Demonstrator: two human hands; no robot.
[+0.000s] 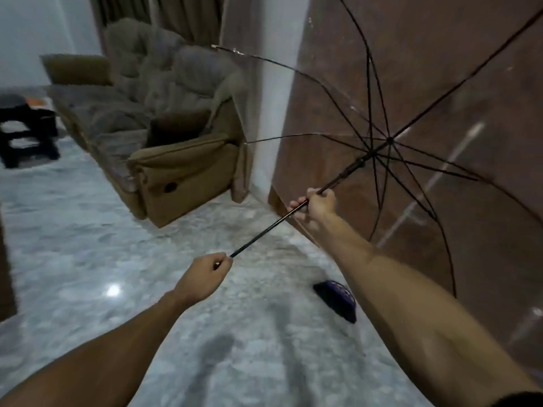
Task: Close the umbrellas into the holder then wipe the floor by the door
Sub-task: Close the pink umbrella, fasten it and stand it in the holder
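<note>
Two hands on open clear umbrella, left grip clamping handle, right grip clamping shaft

You are standing in a home's living room — a tan recliner sofa is sitting on the marbled floor. Curtains are hanging behind it.

The room is dim and bluish, the whole view soft with motion blur, worst on the sofa and black stool at the far left. A small white glare spot sits on the glossy floor, with faint shadows near the bottom edge, and wide-angle distortion bends the door
</note>
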